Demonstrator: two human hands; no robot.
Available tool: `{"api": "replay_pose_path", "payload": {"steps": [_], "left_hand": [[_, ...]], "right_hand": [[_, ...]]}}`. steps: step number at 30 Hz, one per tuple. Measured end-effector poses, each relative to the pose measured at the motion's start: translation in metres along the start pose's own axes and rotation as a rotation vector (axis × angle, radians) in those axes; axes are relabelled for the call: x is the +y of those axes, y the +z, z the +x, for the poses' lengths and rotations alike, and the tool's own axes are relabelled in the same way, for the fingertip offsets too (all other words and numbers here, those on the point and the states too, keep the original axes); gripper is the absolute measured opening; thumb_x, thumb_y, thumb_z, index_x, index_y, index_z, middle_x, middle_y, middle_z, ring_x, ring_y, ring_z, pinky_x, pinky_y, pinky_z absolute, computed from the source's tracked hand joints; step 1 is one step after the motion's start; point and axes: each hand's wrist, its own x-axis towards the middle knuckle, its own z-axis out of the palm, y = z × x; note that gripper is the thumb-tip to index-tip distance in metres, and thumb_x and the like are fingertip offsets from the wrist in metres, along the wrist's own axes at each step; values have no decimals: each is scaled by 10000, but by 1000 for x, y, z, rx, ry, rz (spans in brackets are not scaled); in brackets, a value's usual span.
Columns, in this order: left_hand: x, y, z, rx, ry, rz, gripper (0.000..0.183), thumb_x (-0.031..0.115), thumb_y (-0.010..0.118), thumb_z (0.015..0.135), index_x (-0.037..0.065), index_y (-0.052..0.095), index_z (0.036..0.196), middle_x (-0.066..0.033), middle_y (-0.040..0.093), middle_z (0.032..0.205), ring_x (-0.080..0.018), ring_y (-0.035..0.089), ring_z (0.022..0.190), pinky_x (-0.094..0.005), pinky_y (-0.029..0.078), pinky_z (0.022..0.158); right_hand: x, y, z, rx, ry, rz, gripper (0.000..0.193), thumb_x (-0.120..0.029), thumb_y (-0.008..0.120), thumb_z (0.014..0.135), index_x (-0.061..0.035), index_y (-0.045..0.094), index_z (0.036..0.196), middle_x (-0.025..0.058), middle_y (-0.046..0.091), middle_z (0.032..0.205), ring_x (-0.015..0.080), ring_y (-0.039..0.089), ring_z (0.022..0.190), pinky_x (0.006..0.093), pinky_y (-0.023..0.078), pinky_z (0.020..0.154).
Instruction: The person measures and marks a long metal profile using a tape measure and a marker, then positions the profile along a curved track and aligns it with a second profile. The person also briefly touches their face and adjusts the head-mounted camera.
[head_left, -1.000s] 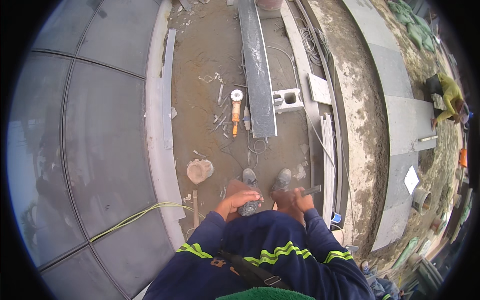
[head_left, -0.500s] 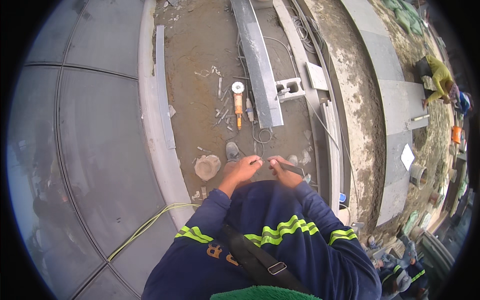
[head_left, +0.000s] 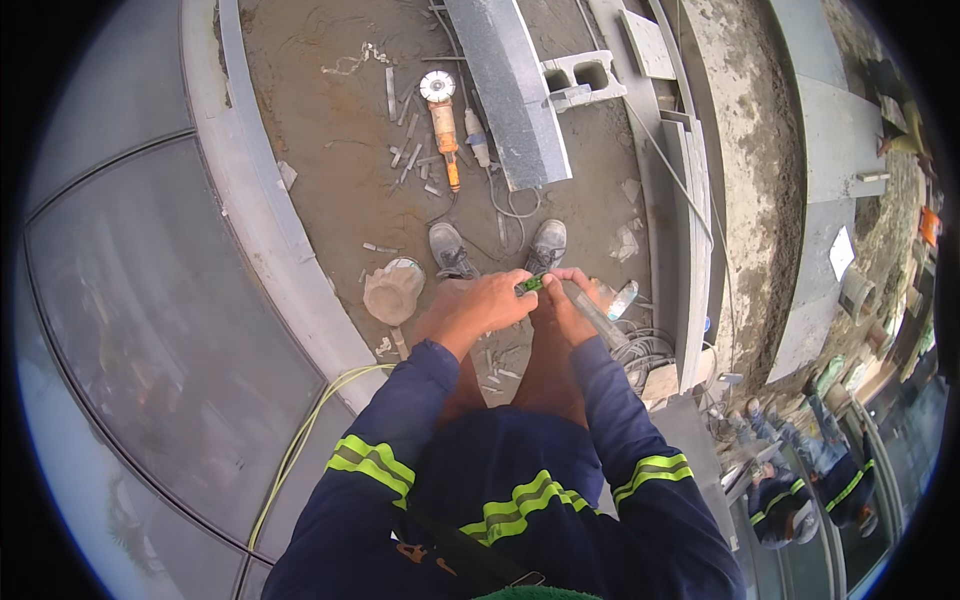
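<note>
My left hand [head_left: 488, 308] and my right hand [head_left: 570, 308] meet in front of my knees, fingers closed. Between their fingertips is a small green thing [head_left: 533, 284] with a dark part, too small to name. A flat grey strip [head_left: 602, 322] sticks out from under my right hand toward the lower right; its kind is unclear, and my fingers hide its upper end. Beyond my shoes, an orange angle grinder [head_left: 445, 135] with a pale disc lies on the ground. A white-and-grey cable connector [head_left: 476, 138] is just right of it.
A long grey stone slab [head_left: 515, 95] lies ahead beside a hollow concrete block [head_left: 582, 78]. At my left runs a pale kerb [head_left: 265, 190] beside dark panels. A dusty round container [head_left: 394, 290] stands near my left shoe; cable coils [head_left: 640, 355] lie right. Co-workers [head_left: 790, 500] are lower right.
My hands have come together and moved slightly lower, and the green thing now shows between them. The view has shifted, with the grinder and slab higher in it and both shoes visible.
</note>
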Motion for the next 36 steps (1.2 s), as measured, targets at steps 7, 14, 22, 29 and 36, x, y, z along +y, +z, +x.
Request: {"api": "replay_pose_path", "payload": {"steps": [7,14,22,29,36], "left_hand": [[-93,13,221,69,-192,34,459,395,599,978,237,717,1393,-155,741,1341,-390,669,1268,-507,512,1082],[-121,16,339,134,-320,137,550,629,570,1013,262,730,1391,-83,749,1361,-345,668,1306,-522,510,1082],[-111,33,348,179,-345,199,800,833,531,944,213,732,1408,-124,744,1365,-345,657,1332,-561,482,1082],[-99,33,351,245,-369,219,774,826,603,906,131,835,1156,-145,795,1138,-372,729,1105,-578,463,960],[-82,30,352,254,-420,254,849,890,607,842,107,839,1075,-121,784,1021,-340,720,932,-591,427,804]], "right_hand": [[102,-37,255,152,23,46,187,-222,764,981,-44,771,1037,30,738,803,102,674,741,283,539,705],[147,-12,363,81,-8,-146,239,-249,777,961,-31,775,1057,43,756,904,113,668,825,296,539,788],[151,-8,350,-28,74,-351,307,-314,807,922,-28,775,1028,61,747,881,130,671,809,312,546,771],[160,2,350,37,107,9,249,-217,830,911,4,759,998,62,744,859,129,677,736,281,573,704],[168,2,354,35,108,60,235,-190,842,899,5,758,1000,73,746,860,130,675,720,281,582,689]]}}
